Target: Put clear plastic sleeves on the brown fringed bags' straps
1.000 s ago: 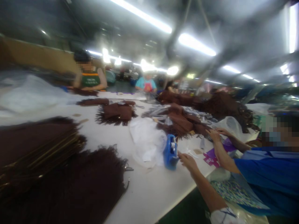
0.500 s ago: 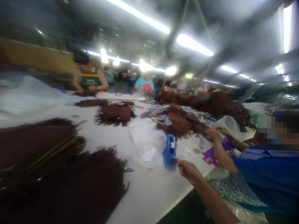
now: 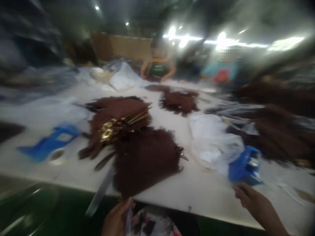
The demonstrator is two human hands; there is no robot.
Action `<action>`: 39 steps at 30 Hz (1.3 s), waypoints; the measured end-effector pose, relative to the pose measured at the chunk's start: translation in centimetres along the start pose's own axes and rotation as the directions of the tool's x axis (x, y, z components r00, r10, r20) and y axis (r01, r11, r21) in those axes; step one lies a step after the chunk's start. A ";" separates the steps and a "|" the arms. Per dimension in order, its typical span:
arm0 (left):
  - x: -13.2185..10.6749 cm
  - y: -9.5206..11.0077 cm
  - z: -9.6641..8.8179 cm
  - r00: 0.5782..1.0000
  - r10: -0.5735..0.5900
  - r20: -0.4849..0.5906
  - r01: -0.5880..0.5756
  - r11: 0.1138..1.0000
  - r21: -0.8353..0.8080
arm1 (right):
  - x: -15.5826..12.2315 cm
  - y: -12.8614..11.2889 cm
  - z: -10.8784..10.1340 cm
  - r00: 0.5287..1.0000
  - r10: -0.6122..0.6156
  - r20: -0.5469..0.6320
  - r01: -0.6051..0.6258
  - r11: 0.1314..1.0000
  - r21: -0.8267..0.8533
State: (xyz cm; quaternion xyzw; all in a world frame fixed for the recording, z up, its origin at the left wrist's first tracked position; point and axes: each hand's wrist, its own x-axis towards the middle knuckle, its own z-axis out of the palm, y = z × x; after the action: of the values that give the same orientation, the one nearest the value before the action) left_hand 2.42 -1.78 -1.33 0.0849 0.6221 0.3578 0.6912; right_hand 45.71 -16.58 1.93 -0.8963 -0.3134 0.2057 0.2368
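My left hand [image 3: 116, 218] is closed at the bottom, in front of the table edge, around a narrow greyish strip [image 3: 128, 218] whose kind is blurred. Just beyond lies a dark brown fringed bag [image 3: 149, 160] with a metal clasp at its right side. My right hand [image 3: 252, 200] is pinched at the near side of a blue tape dispenser [image 3: 244, 165]. A short pale bit, apparently tape, showed at these fingertips earlier; now blur hides it. Behind the bag sits a stack of brown fringed bags [image 3: 123, 109] with gold zips and rings.
Another blue tape dispenser [image 3: 59, 136] and a tape roll [image 3: 57, 155] lie left on the white table [image 3: 93, 178]. A translucent strip [image 3: 100, 193] overhangs its edge. White plastic bags [image 3: 214, 141] and brown pieces [image 3: 278, 134] are right. Two people [image 3: 158, 67] work across.
My view has swung left, bringing my left hand and the left dispenser into sight. The nearby person in blue has left the view. My right hand stays by the right dispenser, still pinched.
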 end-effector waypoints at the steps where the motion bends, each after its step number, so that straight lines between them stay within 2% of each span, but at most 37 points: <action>1: 0.4 -0.1 -0.9 1.000 0.001 0.024 -0.001 1.000 -0.025 | -0.2 -1.4 1.8 0.993 -0.089 0.079 0.088 0.996 0.023; 2: 0.8 -0.3 -1.6 0.997 0.027 0.079 -0.025 0.999 -0.030 | -0.8 -3.3 3.9 0.969 -0.183 0.166 0.172 0.982 0.081; 4: 1.2 -0.6 -2.4 0.994 0.074 0.084 -0.068 0.995 -0.067 | -3.4 -8.0 8.1 0.863 -0.345 0.370 0.266 0.932 0.248; 6: 1.2 -0.9 -2.6 0.990 0.113 0.079 -0.107 0.991 -0.079 | -6.9 -13.3 12.1 0.696 -0.466 0.547 0.289 0.879 0.381; 9: 0.9 -1.3 -2.3 0.983 0.152 0.101 -0.144 0.986 -0.082 | -10.7 -19.8 16.8 0.514 -0.569 0.642 0.340 0.822 0.456; 11: 1.0 -1.6 -2.3 0.975 0.184 0.122 -0.174 0.981 -0.090 | -11.7 -22.4 18.9 0.447 -0.631 0.634 0.403 0.774 0.488; 15: 1.6 -2.0 -2.8 0.962 0.239 0.131 -0.231 0.970 -0.078 | -11.6 -24.5 21.0 0.405 -0.681 0.610 0.473 0.727 0.498; 19: 2.3 -2.6 -3.4 0.967 0.231 0.109 -0.226 0.973 -0.055 | -11.4 -25.0 21.7 0.349 -0.694 0.629 0.546 0.696 0.466; 21: 2.5 -2.8 -3.6 0.967 0.228 0.118 -0.224 0.974 -0.044 | -11.5 -25.1 21.9 0.336 -0.691 0.641 0.578 0.688 0.439; 28: 1.7 -2.1 -3.7 0.970 0.198 0.144 -0.192 0.980 -0.054 | -11.8 -25.0 22.5 0.326 -0.661 0.676 0.605 0.695 0.388; 33: 0.5 -1.3 -3.6 0.974 0.152 0.167 -0.148 0.988 -0.040 | -11.9 -24.9 22.7 0.304 -0.672 0.676 0.736 0.616 0.281; 39: 0.5 -1.3 -3.7 0.979 0.139 0.151 -0.135 0.990 -0.040 | -12.3 -25.6 22.5 0.322 -0.630 0.707 0.845 0.528 0.086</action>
State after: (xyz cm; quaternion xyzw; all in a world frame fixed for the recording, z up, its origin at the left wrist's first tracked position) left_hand -0.45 -3.65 -3.23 0.1445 0.5543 0.4062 0.7120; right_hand 13.36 -0.34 0.75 -0.5342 -0.7791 0.3259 0.0373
